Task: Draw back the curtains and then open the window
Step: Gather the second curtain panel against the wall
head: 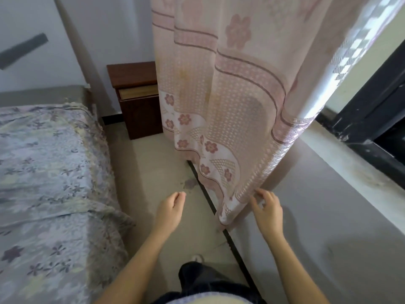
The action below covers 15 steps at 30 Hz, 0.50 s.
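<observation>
Pink floral curtain (230, 102) hanging gathered left of the black-framed window (372, 119), right hand (267, 208) touching its lower edge, grip open with fingers spread, left hand (169, 208) loosely curled, empty, bed (50, 161) at left

A bed (50, 163) with a flowered cover lies far left of the fingers. A dark wooden nightstand (137, 99) (one drawer slightly open) stands beyond them by the wall. Beige floor (153, 163) spreads under them.
</observation>
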### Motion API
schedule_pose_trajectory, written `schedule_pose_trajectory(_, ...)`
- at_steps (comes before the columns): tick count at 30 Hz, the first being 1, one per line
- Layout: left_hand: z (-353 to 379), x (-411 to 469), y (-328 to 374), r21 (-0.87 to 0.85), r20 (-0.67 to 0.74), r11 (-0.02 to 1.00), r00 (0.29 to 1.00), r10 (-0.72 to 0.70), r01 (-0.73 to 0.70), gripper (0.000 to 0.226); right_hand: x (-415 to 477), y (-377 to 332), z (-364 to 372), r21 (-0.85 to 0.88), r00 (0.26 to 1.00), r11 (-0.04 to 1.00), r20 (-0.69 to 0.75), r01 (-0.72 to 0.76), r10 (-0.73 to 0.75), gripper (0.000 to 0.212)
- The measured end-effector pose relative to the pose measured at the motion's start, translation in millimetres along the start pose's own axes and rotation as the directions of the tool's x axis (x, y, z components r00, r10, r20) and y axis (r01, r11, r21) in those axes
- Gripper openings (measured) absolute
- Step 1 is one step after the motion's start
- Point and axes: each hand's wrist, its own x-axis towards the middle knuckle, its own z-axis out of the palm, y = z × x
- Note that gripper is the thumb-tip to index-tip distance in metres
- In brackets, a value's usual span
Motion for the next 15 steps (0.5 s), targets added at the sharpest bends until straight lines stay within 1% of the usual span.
schedule_pose_trajectory(2, -1, 32, 33, -0.02, -0.002, 0.996, 0.996, 0.09, -0.09, 0.028, 31, -18, -9, 0.05, 0.99, 0.997, -0.134, 0.054, -0.047, 0.029)
schedule_pose_trajectory(4, -2, 60, 70, -0.054, 0.003, 0.981, 0.983, 0.184, -0.184, 0.04, 57, -36, -20, 0.096, 0.941, 0.989, -0.328, 0.115, -0.077, 0.028)
schedule_pose_trajectory(5, -2, 72, 88, -0.08, -0.004, 0.967, 0.97, 0.243, -0.243, 0.045, 69, -42, -24, 0.11, 0.892, 0.982, -0.443, 0.156, -0.092, 0.03)
schedule_pose_trajectory(6, 0, 83, 104, -0.087, -0.006, 0.95, 0.953, 0.302, -0.301, 0.044, 81, -46, -30, 0.107, 0.826, 0.972, -0.552, 0.208, -0.116, 0.03)
schedule_pose_trajectory(8, 4, 100, 138, -0.055, 0.012, 0.91, 0.911, 0.412, -0.41, 0.029, 104, -53, -44, 0.073, 0.696, 0.951, -0.699, 0.301, -0.166, 0.034)
schedule_pose_trajectory(9, 7, 106, 153, -0.044, 0.024, 0.886, 0.886, 0.463, -0.462, 0.025, 113, -58, -51, 0.048, 0.643, 0.942, -0.742, 0.333, -0.189, 0.036)
schedule_pose_trajectory(11, 12, 118, 183, -0.064, 0.048, 0.831, 0.83, 0.556, -0.553, 0.027, 134, -74, -70, -0.01, 0.549, 0.925, -0.802, 0.38, -0.234, 0.04)
schedule_pose_trajectory(15, 15, 136, 245, -0.123, 0.069, 0.709, 0.707, 0.704, -0.694, 0.025, 162, -109, -97, -0.053, 0.438, 0.901, -0.861, 0.431, -0.26, 0.043)
